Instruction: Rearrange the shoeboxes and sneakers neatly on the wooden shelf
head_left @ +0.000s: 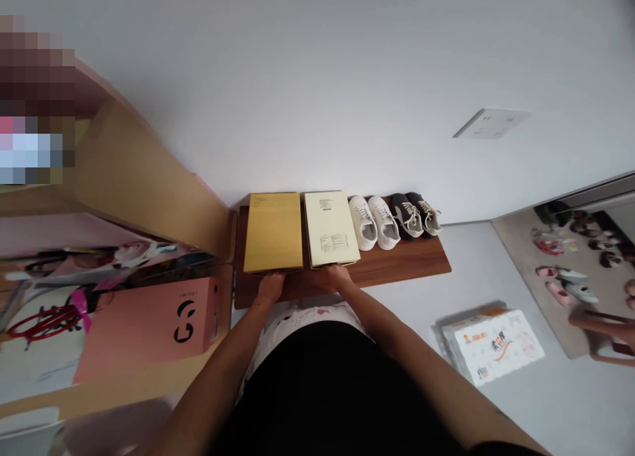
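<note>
Two closed boxes lie side by side on a dark reddish wooden board against the wall, a golden-yellow box (272,234) on the left and a cream box (331,231) with printed text on the right. My left hand (271,286) is at the near edge of the yellow box. At the near edge of the cream box is my right hand (338,275). The box edges hide most of the fingers of both hands, so their grip cannot be told. White lace-up shoes (374,223) stand right of the cream box, followed by black shoes (415,216) with pale laces.
The wooden board (397,263) ends just past the black shoes. Shelving (163,171) with a pink box (149,320) stands close on the left. A white plastic-wrapped pack (499,347) lies on the floor at right. Several shoes (570,284) sit on a mat farther right.
</note>
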`<act>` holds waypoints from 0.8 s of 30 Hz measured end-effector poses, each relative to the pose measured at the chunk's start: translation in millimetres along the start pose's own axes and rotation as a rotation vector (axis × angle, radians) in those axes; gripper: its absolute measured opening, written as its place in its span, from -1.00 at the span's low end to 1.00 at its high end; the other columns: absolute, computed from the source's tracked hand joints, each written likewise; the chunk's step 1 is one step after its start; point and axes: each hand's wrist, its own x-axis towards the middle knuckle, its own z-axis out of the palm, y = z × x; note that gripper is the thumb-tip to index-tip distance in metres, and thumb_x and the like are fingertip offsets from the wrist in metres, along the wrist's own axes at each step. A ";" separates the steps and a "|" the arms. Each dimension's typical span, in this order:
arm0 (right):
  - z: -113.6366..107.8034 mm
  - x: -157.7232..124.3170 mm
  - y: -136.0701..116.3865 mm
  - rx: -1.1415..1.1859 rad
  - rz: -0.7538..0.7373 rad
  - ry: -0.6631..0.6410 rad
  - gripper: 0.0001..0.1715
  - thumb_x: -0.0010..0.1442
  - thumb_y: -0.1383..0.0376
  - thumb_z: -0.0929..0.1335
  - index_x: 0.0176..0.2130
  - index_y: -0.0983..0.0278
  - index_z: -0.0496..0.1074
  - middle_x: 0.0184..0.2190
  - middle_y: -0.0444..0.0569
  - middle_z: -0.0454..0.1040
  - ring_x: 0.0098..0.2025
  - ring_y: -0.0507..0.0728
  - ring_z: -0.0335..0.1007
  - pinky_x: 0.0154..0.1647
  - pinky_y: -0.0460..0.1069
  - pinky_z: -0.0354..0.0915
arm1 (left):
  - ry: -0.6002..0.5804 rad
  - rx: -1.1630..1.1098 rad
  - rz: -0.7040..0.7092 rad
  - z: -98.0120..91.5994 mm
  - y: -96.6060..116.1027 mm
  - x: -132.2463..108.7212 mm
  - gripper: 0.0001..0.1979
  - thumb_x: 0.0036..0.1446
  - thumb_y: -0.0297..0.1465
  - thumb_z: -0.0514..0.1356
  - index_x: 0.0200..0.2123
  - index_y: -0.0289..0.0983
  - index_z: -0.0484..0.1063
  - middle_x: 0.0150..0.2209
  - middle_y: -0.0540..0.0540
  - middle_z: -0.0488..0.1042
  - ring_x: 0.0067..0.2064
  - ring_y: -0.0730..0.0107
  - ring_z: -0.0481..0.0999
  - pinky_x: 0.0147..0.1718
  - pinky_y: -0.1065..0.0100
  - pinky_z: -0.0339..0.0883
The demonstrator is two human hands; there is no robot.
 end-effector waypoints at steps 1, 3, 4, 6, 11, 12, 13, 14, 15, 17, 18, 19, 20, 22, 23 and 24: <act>-0.1 -0.8 1.1 0.002 -0.006 0.001 -0.62 0.27 0.46 0.38 0.05 0.27 0.58 0.04 0.20 0.61 0.08 0.25 0.55 0.09 0.01 0.39 | -0.006 -0.003 -0.006 -0.4 -0.8 -1.5 -0.52 0.34 -0.59 -0.02 0.17 -0.21 0.52 0.09 -0.30 0.56 0.13 0.01 0.56 0.10 0.10 0.43; -0.3 -1.9 3.4 0.008 -0.020 0.011 -0.64 0.25 0.46 0.40 0.03 0.28 0.58 0.04 0.20 0.61 0.08 0.24 0.55 0.09 0.00 0.39 | -0.014 -0.004 -0.011 -0.8 -1.9 -3.2 -0.52 0.34 -0.60 0.00 0.17 -0.20 0.53 0.11 -0.29 0.56 0.13 0.02 0.56 0.12 0.10 0.42; -0.4 -2.1 4.5 0.012 -0.027 0.019 -0.65 0.24 0.46 0.40 0.02 0.29 0.58 0.03 0.19 0.61 0.07 0.23 0.56 0.08 -0.01 0.40 | -0.019 0.000 -0.014 -0.9 -2.3 -3.2 -0.52 0.34 -0.60 0.00 0.17 -0.20 0.53 0.10 -0.29 0.56 0.13 0.03 0.57 0.12 0.11 0.42; 0.4 -2.7 6.3 0.022 -0.044 0.041 -0.67 0.23 0.45 0.42 0.00 0.30 0.59 0.02 0.20 0.62 0.06 0.23 0.57 0.07 -0.01 0.41 | -0.025 0.011 -0.020 -1.3 -3.1 -1.8 -0.53 0.33 -0.59 0.00 0.16 -0.20 0.54 0.06 -0.27 0.60 0.10 0.06 0.59 0.11 0.12 0.43; 15.5 -13.1 11.6 0.073 -0.093 0.137 -0.70 0.29 0.46 0.36 -0.03 0.33 0.60 0.06 0.21 0.60 0.14 0.23 0.53 0.16 0.02 0.40 | 0.016 -0.019 -0.048 0.3 -7.3 5.3 -0.59 0.37 -0.50 0.00 0.07 -0.20 0.59 -0.06 -0.25 0.65 0.01 0.07 0.65 0.05 0.15 0.47; 21.5 -18.3 14.5 0.103 -0.111 0.192 -0.69 0.30 0.48 0.34 -0.03 0.31 0.61 0.07 0.18 0.60 0.16 0.21 0.51 0.20 0.04 0.38 | 0.036 -0.036 -0.056 2.2 -8.6 5.9 -0.60 0.38 -0.47 -0.01 0.06 -0.22 0.60 -0.06 -0.26 0.65 0.00 0.07 0.65 0.06 0.15 0.46; 28.2 -24.7 18.9 0.142 -0.129 0.260 -0.67 0.30 0.49 0.33 -0.04 0.29 0.62 0.08 0.15 0.61 0.17 0.20 0.51 0.24 0.05 0.37 | 0.060 -0.060 -0.063 4.9 -10.1 5.6 -0.60 0.39 -0.45 -0.01 0.05 -0.22 0.60 -0.06 -0.26 0.65 0.00 0.07 0.65 0.07 0.15 0.46; 35.0 -32.2 25.3 0.191 -0.142 0.333 -0.66 0.29 0.49 0.32 -0.05 0.27 0.62 0.08 0.11 0.61 0.17 0.19 0.51 0.26 0.07 0.36 | 0.095 -0.086 -0.075 8.4 -12.0 4.2 -0.60 0.39 -0.44 -0.02 0.06 -0.23 0.59 -0.04 -0.26 0.65 0.01 0.08 0.64 0.08 0.16 0.45; 41.6 -40.6 33.9 0.244 -0.144 0.401 -0.65 0.27 0.50 0.32 -0.07 0.26 0.63 0.06 0.09 0.62 0.15 0.19 0.52 0.26 0.08 0.36 | 0.139 -0.115 -0.086 12.6 -14.2 1.4 -0.60 0.39 -0.44 -0.02 0.06 -0.23 0.58 -0.01 -0.26 0.64 0.03 0.10 0.63 0.11 0.17 0.44; 52.0 -58.7 58.1 0.347 -0.099 0.485 -0.64 0.25 0.49 0.31 -0.08 0.24 0.63 0.01 0.06 0.65 0.08 0.18 0.55 0.22 0.10 0.40 | 0.230 -0.164 -0.100 21.8 -18.7 -8.1 -0.60 0.36 -0.46 -0.01 0.08 -0.25 0.56 0.05 -0.26 0.61 0.08 0.11 0.60 0.17 0.17 0.40; 55.3 -67.6 73.4 0.395 -0.057 0.512 -0.63 0.25 0.48 0.30 -0.09 0.24 0.62 -0.02 0.06 0.65 0.05 0.18 0.56 0.19 0.10 0.42 | 0.269 -0.179 -0.113 26.0 -20.2 -14.5 -0.60 0.34 -0.46 0.01 0.09 -0.27 0.54 0.08 -0.28 0.59 0.11 0.09 0.58 0.19 0.16 0.38; 56.9 -75.9 90.3 0.443 -0.007 0.536 -0.63 0.26 0.47 0.28 -0.08 0.24 0.62 -0.05 0.06 0.66 0.02 0.18 0.56 0.15 0.10 0.44 | 0.307 -0.190 -0.138 29.3 -20.5 -21.3 -0.61 0.32 -0.46 0.03 0.11 -0.30 0.53 0.10 -0.31 0.56 0.14 0.05 0.55 0.20 0.12 0.36; 57.0 -83.1 108.2 0.490 0.047 0.562 -0.63 0.28 0.44 0.26 -0.08 0.25 0.61 -0.07 0.07 0.66 -0.01 0.19 0.57 0.12 0.10 0.46 | 0.347 -0.199 -0.180 31.3 -18.7 -27.8 -0.60 0.30 -0.46 0.04 0.11 -0.33 0.51 0.12 -0.36 0.54 0.16 -0.01 0.53 0.21 0.07 0.36; 52.7 -93.2 144.5 0.571 0.155 0.618 -0.63 0.32 0.38 0.23 -0.06 0.26 0.58 -0.11 0.09 0.64 -0.07 0.20 0.57 0.06 0.11 0.47 | 0.453 -0.226 -0.276 29.9 -5.4 -36.8 -0.59 0.28 -0.43 0.05 0.13 -0.37 0.47 0.13 -0.42 0.50 0.17 -0.10 0.50 0.19 -0.04 0.36; 48.5 -95.8 161.6 0.599 0.205 0.652 -0.63 0.33 0.35 0.22 -0.05 0.27 0.57 -0.11 0.11 0.63 -0.08 0.20 0.56 0.05 0.12 0.48 | 0.517 -0.251 -0.308 26.4 8.0 -37.7 -0.60 0.29 -0.41 0.05 0.13 -0.38 0.46 0.13 -0.43 0.49 0.18 -0.11 0.49 0.19 -0.08 0.35; 42.9 -96.5 177.4 0.614 0.247 0.687 -0.62 0.34 0.33 0.21 -0.04 0.29 0.56 -0.10 0.14 0.61 -0.06 0.21 0.55 0.06 0.13 0.47 | 0.573 -0.285 -0.310 21.5 26.8 -35.4 -0.60 0.31 -0.40 0.03 0.13 -0.37 0.45 0.12 -0.43 0.49 0.18 -0.10 0.48 0.20 -0.10 0.33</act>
